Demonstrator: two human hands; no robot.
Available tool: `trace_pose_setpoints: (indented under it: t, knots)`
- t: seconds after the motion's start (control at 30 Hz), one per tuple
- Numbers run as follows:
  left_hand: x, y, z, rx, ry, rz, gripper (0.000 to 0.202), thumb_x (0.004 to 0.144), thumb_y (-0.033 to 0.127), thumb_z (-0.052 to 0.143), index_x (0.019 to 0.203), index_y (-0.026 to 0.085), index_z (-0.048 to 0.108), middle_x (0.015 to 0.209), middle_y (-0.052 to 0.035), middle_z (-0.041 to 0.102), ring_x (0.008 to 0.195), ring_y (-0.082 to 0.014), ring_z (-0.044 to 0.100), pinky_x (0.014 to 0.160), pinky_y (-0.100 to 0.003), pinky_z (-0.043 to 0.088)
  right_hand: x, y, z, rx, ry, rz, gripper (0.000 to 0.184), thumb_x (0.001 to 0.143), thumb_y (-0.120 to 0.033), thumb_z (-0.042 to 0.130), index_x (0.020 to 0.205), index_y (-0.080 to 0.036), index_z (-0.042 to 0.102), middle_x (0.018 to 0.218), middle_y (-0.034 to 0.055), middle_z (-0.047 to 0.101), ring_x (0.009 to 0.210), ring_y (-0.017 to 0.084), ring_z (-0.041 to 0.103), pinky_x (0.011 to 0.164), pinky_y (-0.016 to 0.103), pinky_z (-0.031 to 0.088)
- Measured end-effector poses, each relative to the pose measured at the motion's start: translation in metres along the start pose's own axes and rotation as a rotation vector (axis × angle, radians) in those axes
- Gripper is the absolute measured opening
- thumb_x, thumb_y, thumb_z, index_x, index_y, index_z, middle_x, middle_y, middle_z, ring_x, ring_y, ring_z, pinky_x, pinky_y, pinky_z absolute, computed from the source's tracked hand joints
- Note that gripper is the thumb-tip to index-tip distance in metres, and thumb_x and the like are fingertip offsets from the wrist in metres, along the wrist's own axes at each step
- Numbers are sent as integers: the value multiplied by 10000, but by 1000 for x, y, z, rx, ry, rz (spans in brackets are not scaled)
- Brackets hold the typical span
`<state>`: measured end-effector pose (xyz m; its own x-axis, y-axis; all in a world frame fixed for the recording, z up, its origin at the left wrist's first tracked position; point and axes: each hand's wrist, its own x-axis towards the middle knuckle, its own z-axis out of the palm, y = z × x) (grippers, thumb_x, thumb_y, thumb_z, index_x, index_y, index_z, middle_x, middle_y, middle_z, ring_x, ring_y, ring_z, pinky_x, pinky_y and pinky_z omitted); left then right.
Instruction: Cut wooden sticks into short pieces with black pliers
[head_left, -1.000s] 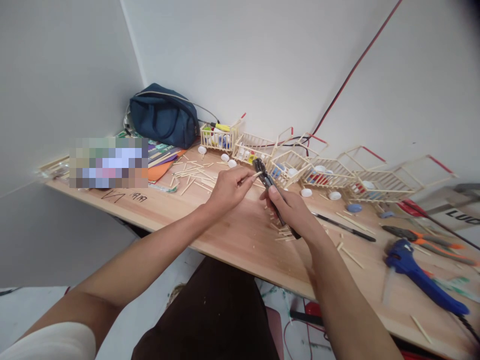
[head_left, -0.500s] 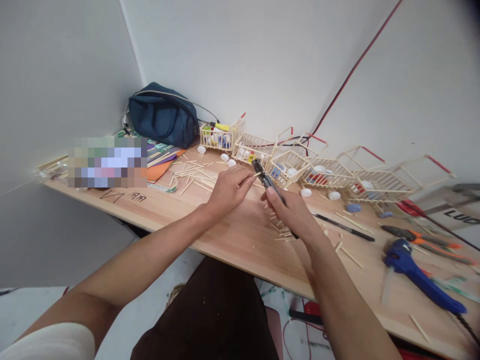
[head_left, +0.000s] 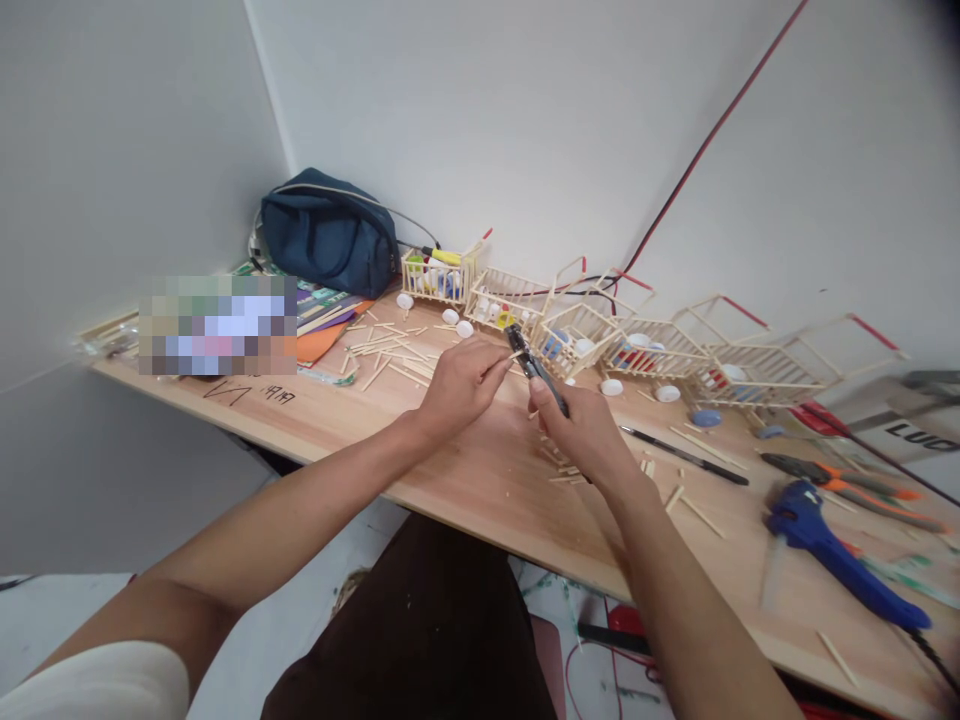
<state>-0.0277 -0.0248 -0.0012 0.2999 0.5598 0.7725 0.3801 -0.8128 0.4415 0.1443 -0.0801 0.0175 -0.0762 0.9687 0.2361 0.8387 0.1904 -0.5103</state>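
Observation:
My left hand (head_left: 463, 382) is closed in a pinch on a short, thin wooden stick (head_left: 516, 354), most of it covered by my fingers. The stick's free end meets the metal head of a black pliers-like tool (head_left: 551, 390). My right hand (head_left: 589, 430) wraps round this tool's handles, with the thumb along the top; its exact kind is hard to make out. Below and behind the right hand, partly hidden, lie short cut sticks (head_left: 564, 468). More loose sticks (head_left: 386, 345) are scattered beyond my left hand.
Several small stick-built carts (head_left: 660, 345) with white or blue wheels line the wall. A blue glue gun (head_left: 847, 560), orange-handled pliers (head_left: 840, 475) and a black pen (head_left: 686, 455) lie at right. A blue bag (head_left: 330, 235) and orange paper (head_left: 319, 345) are at back left.
The fingers of my right hand have closed further round the tool's handles. My left hand stays nearly in place with the stick at the tool's head.

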Motion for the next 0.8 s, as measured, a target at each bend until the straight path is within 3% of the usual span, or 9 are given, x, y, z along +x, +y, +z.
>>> trace_pose_setpoints:
  t: [0.4, 0.63, 0.8]
  knots:
    - [2, 3, 0, -132, 21, -94, 219, 900, 258, 501, 860, 159, 692, 810, -69, 695, 750, -163, 581, 716, -279, 410, -1, 3, 7, -22, 149, -29, 627, 916, -625, 291, 610, -173, 600, 515, 32, 539, 544, 164, 512, 547, 280, 312]
    - [11, 0, -3, -577, -58, -345, 262, 843, 388, 585, 778, 143, 651, 605, 12, 552, 608, -112, 497, 631, -239, 393, 1, 4, 3, 405, 92, 129, 655, 875, -717, 262, 709, -179, 599, 410, -15, 460, 373, 134, 448, 429, 256, 336]
    - [12, -5, 0, -761, -188, -420, 311, 832, 436, 599, 779, 135, 654, 612, -2, 585, 576, -95, 485, 598, -231, 371, 6, 11, -1, 599, 82, 140, 615, 832, -733, 361, 836, -172, 613, 540, -11, 504, 431, 128, 480, 421, 250, 384]
